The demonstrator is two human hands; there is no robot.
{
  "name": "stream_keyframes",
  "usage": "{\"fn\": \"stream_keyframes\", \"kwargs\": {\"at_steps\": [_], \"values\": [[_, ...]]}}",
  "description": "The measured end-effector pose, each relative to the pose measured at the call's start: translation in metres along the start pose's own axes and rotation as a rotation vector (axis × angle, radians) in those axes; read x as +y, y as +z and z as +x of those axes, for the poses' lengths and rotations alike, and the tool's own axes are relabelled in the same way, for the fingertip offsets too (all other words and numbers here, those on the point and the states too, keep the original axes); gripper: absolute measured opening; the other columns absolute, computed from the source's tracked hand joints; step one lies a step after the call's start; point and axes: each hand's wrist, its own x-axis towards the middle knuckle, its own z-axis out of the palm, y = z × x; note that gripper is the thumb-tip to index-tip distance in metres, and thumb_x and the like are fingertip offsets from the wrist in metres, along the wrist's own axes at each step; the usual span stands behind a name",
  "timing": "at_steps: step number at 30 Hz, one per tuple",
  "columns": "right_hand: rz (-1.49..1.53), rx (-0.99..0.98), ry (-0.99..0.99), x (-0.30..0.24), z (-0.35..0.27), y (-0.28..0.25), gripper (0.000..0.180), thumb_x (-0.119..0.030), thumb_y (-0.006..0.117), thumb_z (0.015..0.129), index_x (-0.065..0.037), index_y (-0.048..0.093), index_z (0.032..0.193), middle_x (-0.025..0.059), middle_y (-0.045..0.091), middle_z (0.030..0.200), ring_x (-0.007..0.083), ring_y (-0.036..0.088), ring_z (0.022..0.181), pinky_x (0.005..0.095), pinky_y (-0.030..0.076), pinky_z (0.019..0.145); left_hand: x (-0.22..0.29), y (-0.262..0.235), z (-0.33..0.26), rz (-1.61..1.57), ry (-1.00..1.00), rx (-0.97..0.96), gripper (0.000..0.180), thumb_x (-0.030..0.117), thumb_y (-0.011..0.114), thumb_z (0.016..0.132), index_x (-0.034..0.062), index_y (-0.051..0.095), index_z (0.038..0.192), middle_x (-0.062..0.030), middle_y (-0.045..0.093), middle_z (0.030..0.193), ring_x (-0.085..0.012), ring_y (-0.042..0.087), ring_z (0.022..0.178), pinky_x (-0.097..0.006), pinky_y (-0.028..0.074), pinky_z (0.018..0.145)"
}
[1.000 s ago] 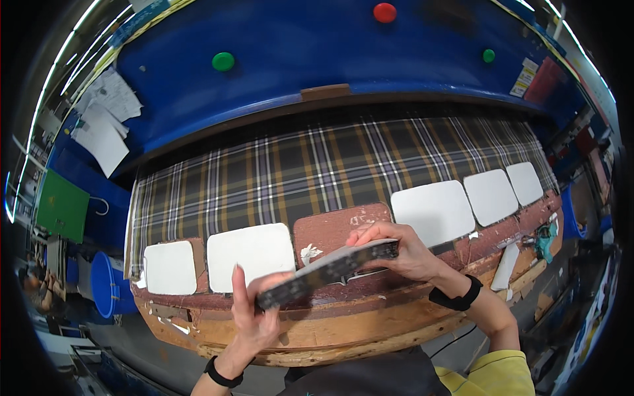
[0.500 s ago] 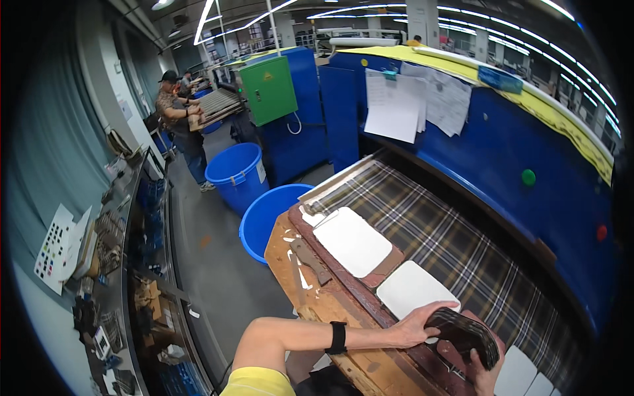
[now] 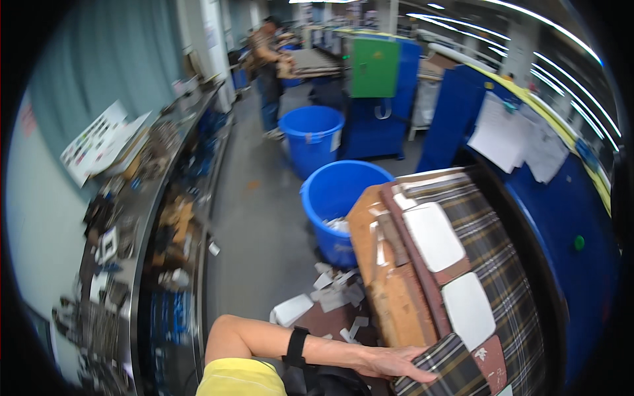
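Observation:
My left hand [image 3: 396, 363] is closed on a stack of cut plaid fabric pieces [image 3: 452, 366], its thumb lying across the top one. The stack is low in the view, over the near side of the work table, its lower part cut off by the picture's edge. My right hand does not show. Just beyond the stack lie white rounded panels [image 3: 467, 310] on dark red boards [image 3: 490, 362]. A broad layer of plaid fabric [image 3: 492, 247] runs alongside them.
A wooden table edge [image 3: 383, 297] carries scraps. Beside it stand two blue bins [image 3: 347, 173], with white offcuts [image 3: 333, 294] on the floor. A cluttered shelf [image 3: 152, 218] runs along the left. A blue machine [image 3: 561, 204] borders the right; a co-worker [image 3: 267, 72] stands farther off.
The view has swung left. My right hand, earlier on the stack, has gone out of sight. The stack is lower in the picture, and its plaid top face now shows.

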Motion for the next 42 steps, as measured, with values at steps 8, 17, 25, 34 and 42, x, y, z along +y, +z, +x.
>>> {"fn": "stream_keyframes", "kwargs": {"at_steps": [8, 17, 25, 34, 42], "values": [[-0.154, -0.273, 0.258, 0.031, -0.075, 0.04, 0.058, -0.016, 0.069, 0.088, -0.003, 0.043, 0.138, 0.0127, 0.05, 0.135, 0.0275, 0.047, 0.123, 0.0423, 0.039, 0.103, -0.117, 0.045, -0.127, -0.011, 0.238, 0.42, 0.056, 0.014, 0.062, 0.09, 0.0029, 0.038, 0.139, -0.0038, 0.053, 0.124, -0.0115, 0.049, 0.112, -0.028, 0.041, 0.098], [-0.292, -0.766, 0.259, 0.115, -0.083, 0.053, 0.043, -0.007, 0.061, 0.092, 0.0, 0.048, 0.132, 0.0133, 0.062, 0.118, 0.0203, 0.062, 0.099, 0.0317, 0.051, 0.084, -0.191, 0.103, -0.237, -0.007, 0.484, 0.848, 0.061, 0.025, 0.06, 0.095, 0.0026, 0.032, 0.144, -0.0064, 0.05, 0.129, -0.0137, 0.043, 0.121, -0.029, 0.035, 0.103], [-0.332, -1.031, 0.058, 0.138, -0.116, 0.138, 0.042, -0.007, 0.063, 0.09, 0.004, 0.051, 0.128, 0.0105, 0.065, 0.105, 0.0171, 0.064, 0.083, 0.0302, 0.054, 0.067, -0.232, 0.117, -0.335, -0.265, 0.313, 0.956, 0.072, 0.036, 0.065, 0.091, 0.0027, 0.027, 0.141, -0.0096, 0.042, 0.132, -0.0161, 0.045, 0.121, -0.027, 0.057, 0.075], [-0.337, -1.042, 0.1, 0.194, -0.208, 0.282, 0.034, -0.018, 0.059, 0.094, 0.001, 0.059, 0.123, 0.0087, 0.067, 0.101, 0.0121, 0.063, 0.081, 0.0224, 0.048, 0.061, -0.244, 0.115, -0.475, -0.178, 0.499, 1.16, 0.071, 0.04, 0.062, 0.092, 0.0012, 0.028, 0.14, -0.0111, 0.043, 0.126, -0.0173, 0.049, 0.112, -0.028, 0.06, 0.062], [-0.146, -1.203, 0.171, 0.262, -0.28, 0.393, 0.019, -0.019, 0.059, 0.094, -0.002, 0.057, 0.103, 0.008, 0.066, 0.087, 0.0206, 0.069, 0.069, 0.0292, 0.059, 0.052, -0.261, 0.105, -0.579, -0.189, 0.812, 1.385, 0.061, 0.035, 0.063, 0.092, -0.0027, 0.038, 0.133, -0.0105, 0.051, 0.117, -0.0183, 0.056, 0.1, -0.03, 0.06, 0.057]]}}
